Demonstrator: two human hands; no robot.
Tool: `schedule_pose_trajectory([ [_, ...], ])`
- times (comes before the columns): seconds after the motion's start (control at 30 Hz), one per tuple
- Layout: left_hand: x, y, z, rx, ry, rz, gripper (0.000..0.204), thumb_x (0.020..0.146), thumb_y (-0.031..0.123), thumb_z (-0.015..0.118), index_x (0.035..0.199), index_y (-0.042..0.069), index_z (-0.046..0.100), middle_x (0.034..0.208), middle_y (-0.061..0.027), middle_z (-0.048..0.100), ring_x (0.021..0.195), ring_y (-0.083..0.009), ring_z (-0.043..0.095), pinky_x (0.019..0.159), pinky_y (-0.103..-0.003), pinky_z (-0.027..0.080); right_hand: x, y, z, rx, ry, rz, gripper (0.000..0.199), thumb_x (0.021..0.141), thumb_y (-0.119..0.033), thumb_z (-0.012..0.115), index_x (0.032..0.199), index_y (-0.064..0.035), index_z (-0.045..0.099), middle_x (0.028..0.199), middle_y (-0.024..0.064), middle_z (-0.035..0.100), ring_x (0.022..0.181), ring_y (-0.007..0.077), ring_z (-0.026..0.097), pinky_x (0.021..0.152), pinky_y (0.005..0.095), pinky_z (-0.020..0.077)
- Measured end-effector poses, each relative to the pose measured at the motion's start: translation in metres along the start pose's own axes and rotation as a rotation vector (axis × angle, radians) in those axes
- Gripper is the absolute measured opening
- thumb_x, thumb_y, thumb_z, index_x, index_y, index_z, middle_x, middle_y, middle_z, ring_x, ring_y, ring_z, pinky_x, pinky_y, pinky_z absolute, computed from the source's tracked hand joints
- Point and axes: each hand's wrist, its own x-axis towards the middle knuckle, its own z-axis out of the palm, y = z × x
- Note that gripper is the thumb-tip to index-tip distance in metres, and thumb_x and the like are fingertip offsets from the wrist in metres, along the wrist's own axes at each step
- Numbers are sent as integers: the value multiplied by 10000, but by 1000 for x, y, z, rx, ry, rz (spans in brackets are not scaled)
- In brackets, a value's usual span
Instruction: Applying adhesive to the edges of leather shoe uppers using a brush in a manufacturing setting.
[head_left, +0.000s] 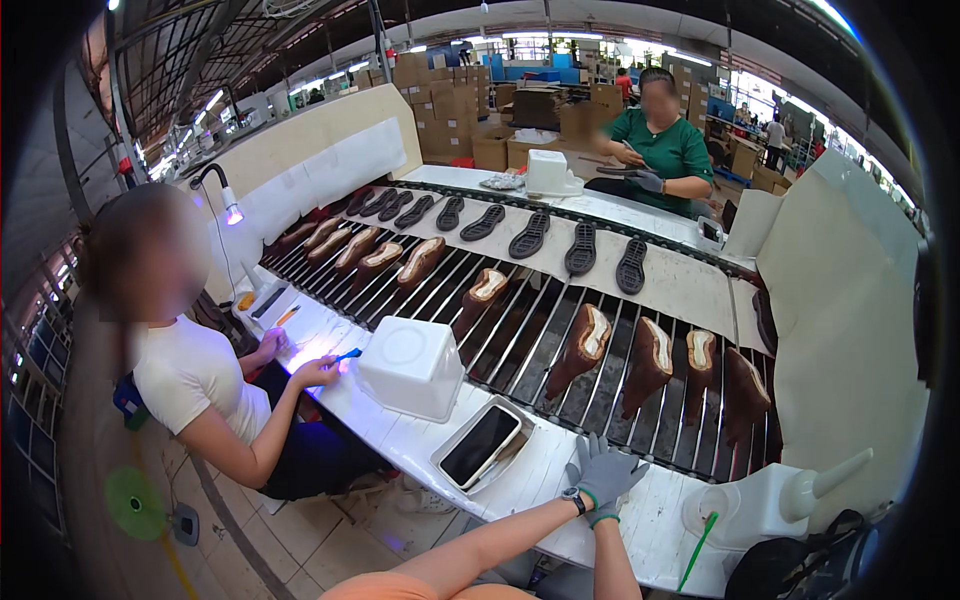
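Both my hands wear grey gloves with green cuffs and are crossed over each other at the front edge of the white table. My left hand, with a dark watch at the wrist, lies on top with fingers stretched out, holding nothing. Beneath it, my right hand is mostly hidden, so its fingers cannot be made out. Just beyond them runs a roller conveyor carrying brown shoe uppers with pale undersides. Black shoe soles lie in a row on the pale belt behind.
A phone rests in a tray left of my hands, beside an upturned white container. At right stand a white jug and a green-handled brush. One co-worker sits left; another in green works across the conveyor.
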Motion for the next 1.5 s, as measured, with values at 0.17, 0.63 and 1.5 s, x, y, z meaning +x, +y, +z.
schedule_pose_trajectory([
  [0.17,0,-1,1,-2,-21,9,526,953,543,454,1017,97,725,1009,-218,694,1025,-422,639,990,-499,430,-4,1,-1,-5,-1,1,640,909,-434,516,1460,-129,404,1519,123,369,1414,318,284,1183,476,160],
  [0.63,2,1,3,67,29,-11,528,939,574,462,1013,144,759,997,-222,697,1028,-437,620,1035,-547,369,13,1,0,7,28,13,628,910,-422,519,1448,-114,418,1508,127,386,1409,320,298,1180,478,170],
  [1.5,2,-8,11,15,164,120,501,927,535,502,929,101,753,900,-192,704,916,-391,654,919,-483,466,10,4,1,52,45,-4,606,912,-399,524,1425,-87,444,1488,135,418,1398,323,323,1175,481,188],
])
